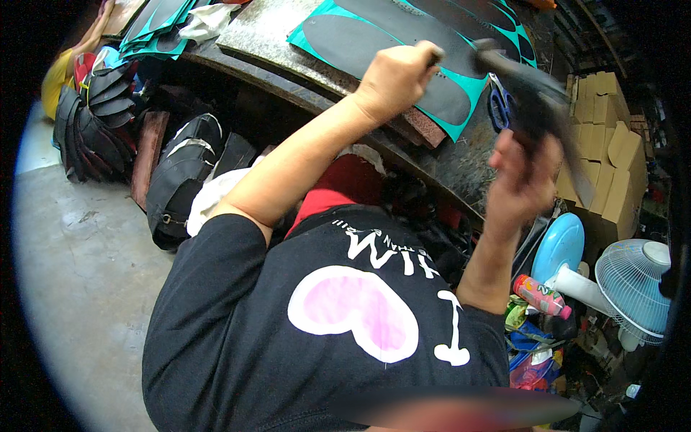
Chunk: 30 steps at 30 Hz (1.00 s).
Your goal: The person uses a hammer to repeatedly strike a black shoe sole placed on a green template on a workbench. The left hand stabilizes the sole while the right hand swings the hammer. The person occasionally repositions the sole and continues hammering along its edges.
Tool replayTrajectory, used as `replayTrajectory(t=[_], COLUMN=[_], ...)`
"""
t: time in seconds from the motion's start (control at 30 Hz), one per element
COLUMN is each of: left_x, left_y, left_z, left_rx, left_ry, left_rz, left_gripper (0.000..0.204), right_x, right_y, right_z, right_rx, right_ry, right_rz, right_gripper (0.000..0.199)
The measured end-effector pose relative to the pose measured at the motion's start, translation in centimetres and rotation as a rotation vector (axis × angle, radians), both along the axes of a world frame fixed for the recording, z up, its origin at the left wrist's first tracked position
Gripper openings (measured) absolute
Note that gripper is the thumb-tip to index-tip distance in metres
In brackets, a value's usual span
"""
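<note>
My left hand (396, 78) is closed in a fist over the worktable, and the end of a short dark rod-like tool pokes out of its top. Under and beyond it lie teal sheets (469, 85) marked with dark grey sole-shaped ovals (345, 45). A pale stone slab (248, 34) is partly under the sheets. To the right, my right hand (524, 173) is raised and smeared by motion. Its fingers are curled at a long dark hammer-like tool (536, 90), too blurred to name surely. Blue-handled scissors (498, 104) lie on the table just beyond the right hand.
More teal sheets (155, 29) and a crumpled white bag (209, 21) lie at the table's far left. A bundle of black soles (93, 133) and a black backpack (183, 176) stand left. Cardboard boxes (612, 162), a fan (633, 281) and a pink bottle (540, 295) crowd the right.
</note>
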<state>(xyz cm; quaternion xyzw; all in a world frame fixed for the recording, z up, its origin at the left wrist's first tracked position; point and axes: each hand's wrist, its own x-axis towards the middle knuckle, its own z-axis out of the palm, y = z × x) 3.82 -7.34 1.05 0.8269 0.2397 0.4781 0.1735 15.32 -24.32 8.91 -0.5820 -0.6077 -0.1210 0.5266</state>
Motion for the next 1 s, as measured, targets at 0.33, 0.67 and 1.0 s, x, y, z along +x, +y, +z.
replayTrajectory(t=[0.33,0.67,1.0], left_x=[-1.8,-1.5,-6.4], left_y=[2.0,0.9,4.7], left_z=[-0.2,0.5,0.5], left_rx=[-0.544,-0.131,-0.281], left_ry=[-0.297,-0.022,-0.457], left_rz=[-0.069,-0.060,0.166], left_gripper=[0.012,0.016,0.013], right_x=[4.0,-0.1,5.3], right_y=[-1.2,-0.5,-5.0], right_z=[-4.1,2.3,-4.8], right_rx=[-0.446,0.001,-0.582], right_ry=[0.201,0.267,-0.052], right_rz=[-0.220,0.111,-0.404], right_gripper=[0.042,0.036,0.036])
